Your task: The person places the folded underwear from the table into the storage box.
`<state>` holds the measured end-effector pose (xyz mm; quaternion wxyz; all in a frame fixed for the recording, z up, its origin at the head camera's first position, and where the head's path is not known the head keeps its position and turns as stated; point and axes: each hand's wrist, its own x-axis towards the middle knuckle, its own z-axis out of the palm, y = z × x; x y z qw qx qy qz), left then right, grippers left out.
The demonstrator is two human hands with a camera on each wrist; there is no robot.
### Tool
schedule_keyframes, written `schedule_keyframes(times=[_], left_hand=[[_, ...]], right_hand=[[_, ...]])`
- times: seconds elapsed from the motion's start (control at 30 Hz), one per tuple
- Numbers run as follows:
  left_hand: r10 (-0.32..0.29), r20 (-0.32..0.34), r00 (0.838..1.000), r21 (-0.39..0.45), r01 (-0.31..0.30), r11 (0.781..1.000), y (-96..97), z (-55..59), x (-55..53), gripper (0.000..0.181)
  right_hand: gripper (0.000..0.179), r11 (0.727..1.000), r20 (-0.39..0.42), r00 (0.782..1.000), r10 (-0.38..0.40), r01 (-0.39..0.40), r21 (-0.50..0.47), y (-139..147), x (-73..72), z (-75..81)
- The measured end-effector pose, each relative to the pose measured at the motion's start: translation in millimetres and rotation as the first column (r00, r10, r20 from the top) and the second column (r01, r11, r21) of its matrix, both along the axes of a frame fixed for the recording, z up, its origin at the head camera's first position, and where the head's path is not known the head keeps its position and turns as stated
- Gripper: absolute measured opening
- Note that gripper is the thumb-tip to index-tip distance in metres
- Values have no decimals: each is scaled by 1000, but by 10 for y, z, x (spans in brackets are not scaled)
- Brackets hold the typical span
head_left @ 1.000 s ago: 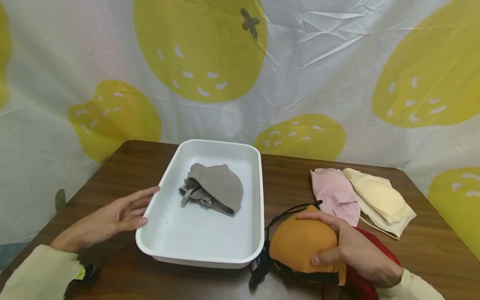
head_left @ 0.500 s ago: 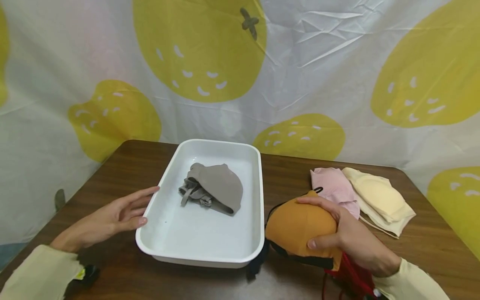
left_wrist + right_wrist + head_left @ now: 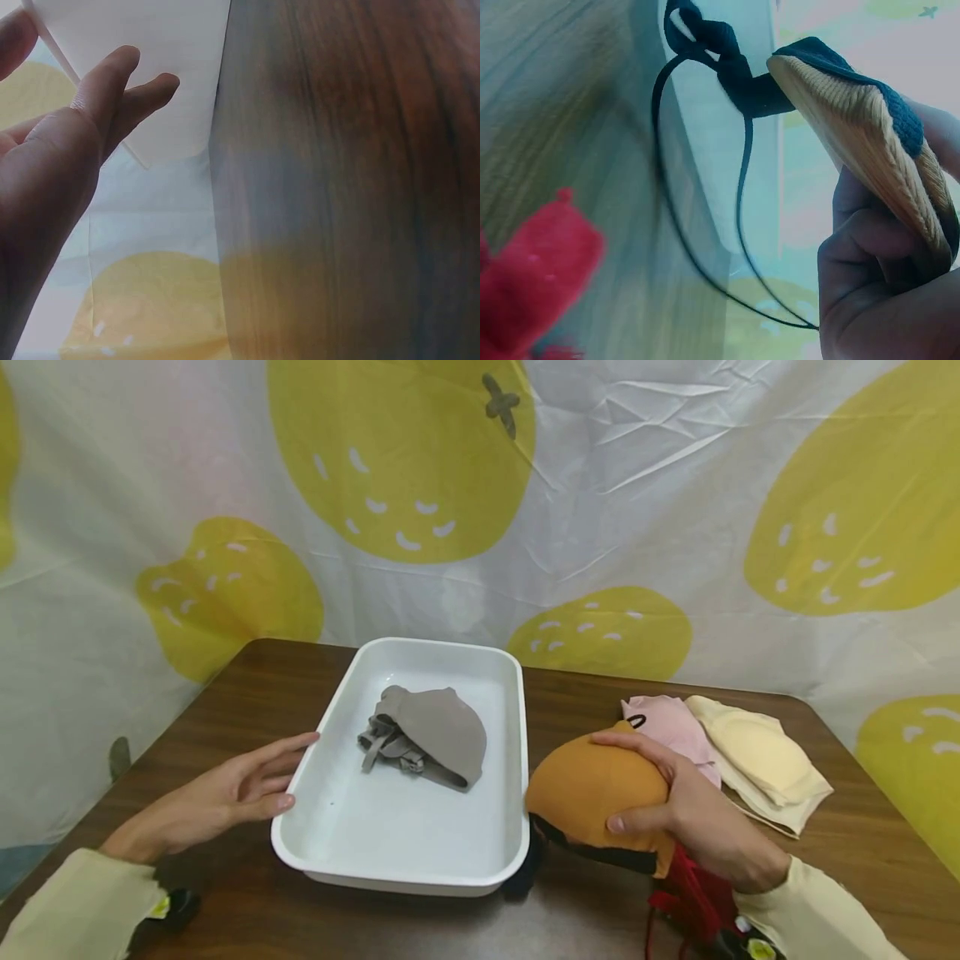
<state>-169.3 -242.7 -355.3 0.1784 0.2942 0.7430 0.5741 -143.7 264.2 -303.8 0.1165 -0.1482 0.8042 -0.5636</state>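
My right hand (image 3: 701, 814) grips a folded orange bra (image 3: 596, 785), thumb on the near side and fingers over the top. In the right wrist view its black straps (image 3: 742, 82) and a thin looping cord dangle beside the basin's outer wall. The orange cup overlaps the right rim of a white basin (image 3: 522, 735) in the head view. Inside the basin lies a folded grey bra (image 3: 442, 731) with bunched straps. At the basin's left side my left hand (image 3: 213, 797) touches the rim with extended fingers; the left wrist view shows two fingers (image 3: 112, 82) along the outer wall.
Beneath my right wrist is a red garment (image 3: 697, 893) with cords. A pink garment (image 3: 667, 727) and a cream bra (image 3: 772, 760) lie at the right back of the brown wooden table (image 3: 225, 710). A lemon-print curtain (image 3: 450, 593) hangs behind.
My right hand has lifted the orange bra off the table and shifted it slightly left toward the basin, its straps trailing. More of the red garment's near side shows. The left hand stays put.
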Motion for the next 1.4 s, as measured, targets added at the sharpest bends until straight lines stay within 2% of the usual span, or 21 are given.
schedule_keyframes(times=[0.27,0.63,0.87,1.13,1.4], left_hand=[[-1,-4,1000,0,1,1000,-3,-11,11,70],[8,5,1000,6,-8,1000,24,-17,21,71],[23,26,999,-8,-23,1000,31,9,22,71],[21,8,1000,-2,-21,1000,19,8,19,71],[19,27,999,5,-19,1000,18,12,0,72]], right_hand=[[85,999,-11,1000,-6,5,-32,-94,-91,134],[86,999,-32,999,-35,34,-25,-131,-166,200],[85,998,-119,991,-54,55,3,-175,-253,267],[82,991,-25,1000,-13,9,-131,-307,-339,243],[82,983,7,999,-49,50,-177,-457,-446,229]])
